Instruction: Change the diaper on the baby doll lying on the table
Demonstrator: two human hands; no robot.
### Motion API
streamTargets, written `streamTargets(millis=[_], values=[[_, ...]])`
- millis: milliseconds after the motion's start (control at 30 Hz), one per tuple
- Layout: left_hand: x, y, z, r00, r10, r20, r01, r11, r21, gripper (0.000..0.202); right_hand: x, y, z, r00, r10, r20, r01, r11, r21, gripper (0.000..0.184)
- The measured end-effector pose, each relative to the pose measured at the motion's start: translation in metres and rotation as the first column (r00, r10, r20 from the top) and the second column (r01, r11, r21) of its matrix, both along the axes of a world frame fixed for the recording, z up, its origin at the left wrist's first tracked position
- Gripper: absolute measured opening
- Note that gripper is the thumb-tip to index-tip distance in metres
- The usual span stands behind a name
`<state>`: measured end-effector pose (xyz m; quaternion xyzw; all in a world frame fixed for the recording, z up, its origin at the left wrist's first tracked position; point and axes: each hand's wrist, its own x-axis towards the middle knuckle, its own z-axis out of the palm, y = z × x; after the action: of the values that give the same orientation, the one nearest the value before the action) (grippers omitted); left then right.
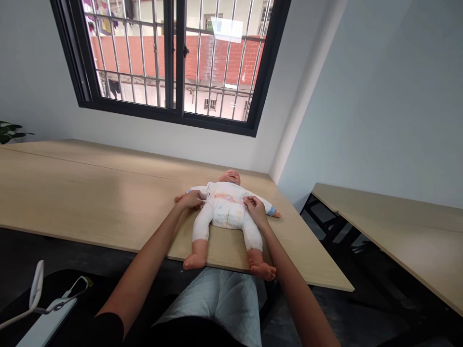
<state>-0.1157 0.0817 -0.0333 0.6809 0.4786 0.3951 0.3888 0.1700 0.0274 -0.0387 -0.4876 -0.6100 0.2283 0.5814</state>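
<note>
A baby doll [253, 236] lies on its back on the wooden table [137, 207], head toward the window and feet at the front edge. It wears a white outfit with blue cuffs, and a white printed diaper [227, 214] sits around its hips. My left hand [193, 199] is at the diaper's left side, its fingers closed on the edge near the waist. On the other side, my right hand [255, 208] pinches the diaper's edge by the doll's hip. The fingertips of both hands are partly hidden against the white cloth.
A barred window [177, 113] is in the wall behind the table. Another table [390, 217] stands at the right, past a gap. A white device with a cable [50, 323] lies at the lower left. Plant leaves [10, 131] show at the far left.
</note>
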Motion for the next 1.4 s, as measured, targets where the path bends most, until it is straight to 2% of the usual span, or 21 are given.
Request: streamTargets(millis=[100,200,300,400,533,633,700,833,1000,1200,1400], values=[[-0.005,-0.007,0.008,0.997,0.019,0.079,-0.016,0.999,-0.037,0.025,0.0,0.0,0.0,1.0,0.002,0.01,-0.002,1.0,0.012,0.03],[-0.004,-0.013,0.018,0.981,0.02,0.191,-0.019,1.0,-0.011,0.033,-0.001,-0.002,0.001,1.0,-0.004,0.006,0.004,1.0,0.006,0.029],[0.003,-0.018,0.025,0.939,-0.022,0.344,0.017,1.0,0.017,0.043,-0.002,-0.007,0.007,1.0,-0.003,0.009,0.003,1.0,0.001,0.03],[0.009,-0.023,0.028,0.885,-0.084,0.459,0.076,0.996,0.037,0.051,-0.005,-0.014,0.019,0.997,0.023,0.068,-0.025,0.999,0.037,0.032],[0.013,-0.027,0.029,0.877,-0.133,0.463,0.129,0.991,0.039,0.055,-0.024,-0.018,0.044,0.959,0.161,0.232,-0.187,0.978,0.096,0.028],[0.015,-0.028,0.029,0.882,-0.138,0.45,0.135,0.99,0.038,0.056,-0.05,-0.009,0.058,0.908,0.273,0.318,-0.303,0.951,0.051,0.026],[0.018,-0.028,0.029,0.874,-0.14,0.465,0.134,0.99,0.047,0.054,-0.068,0.001,0.061,0.883,0.343,0.321,-0.359,0.933,-0.01,0.026],[0.023,-0.028,0.026,0.852,-0.183,0.49,0.162,0.983,0.087,0.054,-0.092,0.019,0.053,0.864,0.447,0.233,-0.429,0.894,-0.127,0.036],[0.029,-0.026,0.022,0.839,-0.204,0.505,0.17,0.979,0.114,0.057,-0.09,0.024,0.038,0.898,0.431,0.095,-0.414,0.897,-0.154,0.045],[0.033,-0.019,0.016,0.842,-0.226,0.491,0.186,0.974,0.129,0.055,-0.087,0.02,0.032,0.893,0.444,0.075,-0.429,0.89,-0.158,0.036],[0.031,-0.01,0.011,0.842,-0.261,0.472,0.204,0.964,0.171,0.056,-0.085,0.023,0.029,0.917,0.4,-0.013,-0.398,0.908,-0.132,0.031]])
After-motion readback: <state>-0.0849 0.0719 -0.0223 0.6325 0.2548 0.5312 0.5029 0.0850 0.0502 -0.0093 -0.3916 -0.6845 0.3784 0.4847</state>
